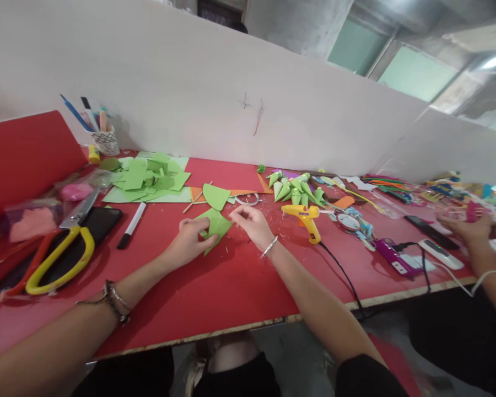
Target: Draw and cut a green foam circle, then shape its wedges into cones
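My left hand is closed on a creased piece of green paper, its thumb and curled fingers against the paper's left side just above the red tabletop. Just beyond that piece, a rounded green paper cutout lies with its lower edge by the paper. My right hand is to the right of the paper, thumb and fingertips pinched together. Whatever is between those fingertips, if anything, is too small to make out. A yellow glue gun rests on the table to the right of this hand.
Green paper pieces are heaped at the back left. Scissors and a marker lie left. Several green paper cones sit behind the glue gun. A purple power strip and another person's hand are at right.
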### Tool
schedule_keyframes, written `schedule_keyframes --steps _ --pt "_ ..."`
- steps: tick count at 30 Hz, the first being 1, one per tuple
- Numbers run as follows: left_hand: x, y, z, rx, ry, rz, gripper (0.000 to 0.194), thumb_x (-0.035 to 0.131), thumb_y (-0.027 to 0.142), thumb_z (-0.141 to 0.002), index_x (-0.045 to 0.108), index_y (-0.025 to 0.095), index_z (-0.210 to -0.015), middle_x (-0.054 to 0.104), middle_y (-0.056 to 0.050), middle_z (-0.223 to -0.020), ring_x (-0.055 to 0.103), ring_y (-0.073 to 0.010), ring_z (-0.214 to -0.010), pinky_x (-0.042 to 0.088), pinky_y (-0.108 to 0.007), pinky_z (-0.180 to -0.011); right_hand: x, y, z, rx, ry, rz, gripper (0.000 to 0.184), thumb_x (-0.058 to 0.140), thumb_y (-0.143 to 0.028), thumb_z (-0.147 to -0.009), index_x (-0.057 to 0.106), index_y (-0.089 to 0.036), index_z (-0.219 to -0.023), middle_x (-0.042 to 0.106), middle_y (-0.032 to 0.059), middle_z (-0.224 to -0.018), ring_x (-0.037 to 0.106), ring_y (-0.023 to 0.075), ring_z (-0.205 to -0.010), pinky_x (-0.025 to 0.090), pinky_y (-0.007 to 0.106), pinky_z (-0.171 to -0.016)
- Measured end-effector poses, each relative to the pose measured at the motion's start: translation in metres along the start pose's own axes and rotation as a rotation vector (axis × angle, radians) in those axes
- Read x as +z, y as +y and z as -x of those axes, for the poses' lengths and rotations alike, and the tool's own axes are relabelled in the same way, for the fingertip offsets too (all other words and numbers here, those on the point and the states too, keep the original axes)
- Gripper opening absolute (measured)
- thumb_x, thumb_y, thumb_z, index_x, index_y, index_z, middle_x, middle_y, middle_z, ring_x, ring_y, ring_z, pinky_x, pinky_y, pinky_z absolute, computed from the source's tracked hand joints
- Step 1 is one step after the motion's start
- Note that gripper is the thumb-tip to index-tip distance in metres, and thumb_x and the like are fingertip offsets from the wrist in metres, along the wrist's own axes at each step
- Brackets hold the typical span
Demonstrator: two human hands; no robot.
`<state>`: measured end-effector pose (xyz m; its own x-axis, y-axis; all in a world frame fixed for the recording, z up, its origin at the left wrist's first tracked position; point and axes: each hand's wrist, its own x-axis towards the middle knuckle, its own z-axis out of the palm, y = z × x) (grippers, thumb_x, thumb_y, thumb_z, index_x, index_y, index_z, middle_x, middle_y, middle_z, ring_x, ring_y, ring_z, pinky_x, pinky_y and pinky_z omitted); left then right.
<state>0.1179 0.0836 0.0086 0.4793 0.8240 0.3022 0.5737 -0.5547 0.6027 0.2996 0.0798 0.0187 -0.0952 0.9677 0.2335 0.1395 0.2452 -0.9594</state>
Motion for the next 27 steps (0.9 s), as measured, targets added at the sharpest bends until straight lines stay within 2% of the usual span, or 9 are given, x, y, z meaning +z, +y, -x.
schedule_keyframes --steps 2,6,9,13,15,18,20,23,27 --pt "-0.001 0.0 0.0 0.014 -0.011 0.047 0.016 0.048 0.032 -0.073 0.056 0.018 -0.077 0.059 0.0 -0.073 0.051 -0.014 -0.071 0.039 -0.03 -0.074 -0.004 -0.001 0.0 0.004 -0.004 -0.02 0.018 0.053 -0.035 -0.075 0.054 -0.017 -0.072 0.052 -0.0012 -0.065 0.049 0.0104 -0.062 0.041 0.025 -0.065" --pt "-0.004 0.003 -0.001 0.104 -0.061 0.167 0.008 0.045 0.024 -0.074 0.05 0.018 -0.071 0.053 -0.001 -0.074 0.05 -0.0126 -0.07 0.041 -0.025 -0.067 -0.002 -0.001 0.003 -0.059 -0.203 0.01 0.025 0.056 -0.032 -0.074 0.053 -0.02 -0.096 0.054 0.0013 -0.084 0.052 0.012 -0.077 0.042 0.026 -0.072" --pt "-0.005 0.006 0.0 0.134 -0.073 0.201 0.01 0.044 0.022 -0.074 0.045 0.018 -0.066 0.05 -0.001 -0.08 0.05 -0.0124 -0.075 0.042 -0.025 -0.068 0.003 0.001 0.007 -0.114 -0.286 0.065 0.022 0.058 -0.028 -0.073 0.056 -0.021 -0.094 0.054 0.0012 -0.086 0.052 0.0118 -0.076 0.042 0.027 -0.071" --pt "-0.005 0.007 0.003 0.112 -0.063 0.275 0.012 0.045 0.026 -0.076 0.041 0.019 -0.068 0.049 -0.004 -0.095 0.05 -0.0132 -0.082 0.043 -0.025 -0.067 0.005 0.004 0.007 -0.194 -0.266 0.079 0.007 0.057 -0.024 -0.073 0.06 -0.019 -0.077 0.052 0.0013 -0.081 0.051 0.0113 -0.072 0.044 0.027 -0.068" --pt "-0.004 0.006 0.004 0.072 -0.111 0.356 0.015 0.046 0.033 -0.078 0.043 0.019 -0.082 0.051 -0.004 -0.097 0.051 -0.0119 -0.074 0.044 -0.025 -0.063 0.004 0.005 0.006 -0.25 -0.245 0.044 0.004 0.058 -0.021 -0.072 0.061 -0.02 -0.073 0.051 0.0022 -0.085 0.052 0.0128 -0.079 0.044 0.028 -0.072" --pt "-0.003 0.005 0.004 -0.006 -0.201 0.501 0.032 0.037 0.042 -0.083 0.042 0.019 -0.105 0.056 -0.003 -0.088 0.051 -0.0102 -0.06 0.044 -0.026 -0.061 0.001 0.007 0.004 -0.296 -0.193 0.028 0.006 0.059 -0.018 -0.07 0.063 -0.022 -0.072 0.05 0.0029 -0.093 0.052 0.0146 -0.089 0.044 0.03 -0.079" --pt "-0.004 0.004 0.003 -0.045 -0.248 0.543 0.035 0.029 0.044 -0.086 0.048 0.017 -0.098 0.057 -0.002 -0.077 0.05 -0.0103 -0.056 0.042 -0.026 -0.061 0.0 0.008 0.004 -0.317 -0.171 0.058 0.009 0.059 -0.015 -0.07 0.064 -0.023 -0.072 0.05 0.0028 -0.096 0.052 0.0151 -0.092 0.044 0.032 -0.082" --pt "-0.006 0.003 0.0 -0.087 -0.275 0.488 0.034 0.038 0.045 -0.083 0.051 0.016 -0.072 0.051 0.002 -0.061 0.046 -0.0092 -0.053 0.038 -0.023 -0.054 0.001 0.007 0.005 -0.352 -0.151 0.096 0.018 0.054 -0.012 -0.071 0.064 -0.025 -0.077 0.049 0.0024 -0.101 0.051 0.0147 -0.092 0.043 0.032 -0.084" --pt "-0.007 0.004 -0.001 -0.114 -0.261 0.53 0.031 0.042 0.045 -0.081 0.052 0.017 -0.073 0.053 0.003 -0.063 0.048 -0.0088 -0.054 0.038 -0.022 -0.055 0.003 0.006 0.005 -0.229 -0.07 0.022 0.029 0.038 -0.014 -0.081 0.055 -0.026 -0.101 0.053 0.0029 -0.093 0.053 0.0128 -0.085 0.044 0.031 -0.081"
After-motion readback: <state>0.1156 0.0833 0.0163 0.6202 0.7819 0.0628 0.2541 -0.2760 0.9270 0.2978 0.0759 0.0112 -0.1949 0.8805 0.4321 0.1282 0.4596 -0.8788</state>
